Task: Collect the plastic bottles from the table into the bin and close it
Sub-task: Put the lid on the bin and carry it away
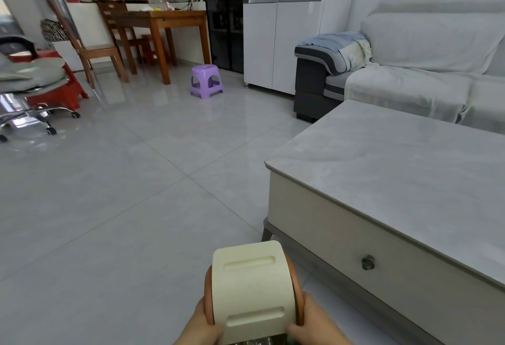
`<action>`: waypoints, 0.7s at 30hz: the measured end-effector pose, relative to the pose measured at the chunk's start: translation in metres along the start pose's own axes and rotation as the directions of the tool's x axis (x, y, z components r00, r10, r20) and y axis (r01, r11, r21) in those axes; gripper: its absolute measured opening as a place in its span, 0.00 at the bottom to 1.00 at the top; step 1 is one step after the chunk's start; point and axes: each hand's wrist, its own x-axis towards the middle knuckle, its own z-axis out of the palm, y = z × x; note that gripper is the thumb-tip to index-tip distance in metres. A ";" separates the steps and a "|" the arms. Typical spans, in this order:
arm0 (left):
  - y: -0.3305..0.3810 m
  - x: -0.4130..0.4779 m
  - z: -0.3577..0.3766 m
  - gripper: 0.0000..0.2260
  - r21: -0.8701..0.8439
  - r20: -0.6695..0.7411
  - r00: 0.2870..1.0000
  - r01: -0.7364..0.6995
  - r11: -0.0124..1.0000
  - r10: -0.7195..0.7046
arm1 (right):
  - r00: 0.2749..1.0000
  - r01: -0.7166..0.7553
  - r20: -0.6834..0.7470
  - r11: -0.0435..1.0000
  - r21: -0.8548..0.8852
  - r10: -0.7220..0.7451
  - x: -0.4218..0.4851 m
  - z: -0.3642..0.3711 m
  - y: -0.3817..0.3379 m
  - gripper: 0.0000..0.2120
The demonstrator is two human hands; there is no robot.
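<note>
Hands are seen at the bottom edge of the view, one at each side of the bin, which sits on the floor just beside the near corner of the worktop. The left hand is pressed against the bin's left orange rim, and the right hand is wrapped on the right rim, its fingers curled closed at the lower corner of the cream lid. The lid is curved over the top of the bin and two slot-shaped recesses are shown on it; at its lower edge a narrow strip of something shiny is exposed, too cut off to be identified. No bottles can be made out on the pale marble surface in view. The worktop's rounded corner and front drawer with a round knob lie close to the bin's right side. Wide open tile floor is left ahead and to the left, as far as a purple stool, a wooden dining table and an office chair.
</note>
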 end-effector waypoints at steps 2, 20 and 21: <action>0.014 -0.003 -0.006 0.44 0.038 0.075 0.997 0.023 0.999 -0.025 | 0.998 0.058 0.011 0.992 0.110 -0.059 0.000 -0.011 -0.016 0.45; 0.027 0.018 -0.001 0.36 0.357 -0.198 0.943 -0.183 0.916 0.266 | 0.990 0.126 -0.028 0.945 -0.303 -0.141 0.048 -0.020 -0.040 0.49; 0.022 0.018 0.006 0.32 0.314 -0.275 0.915 -0.204 0.927 0.295 | 0.984 0.126 -0.092 0.955 -0.270 -0.155 0.049 -0.013 -0.036 0.51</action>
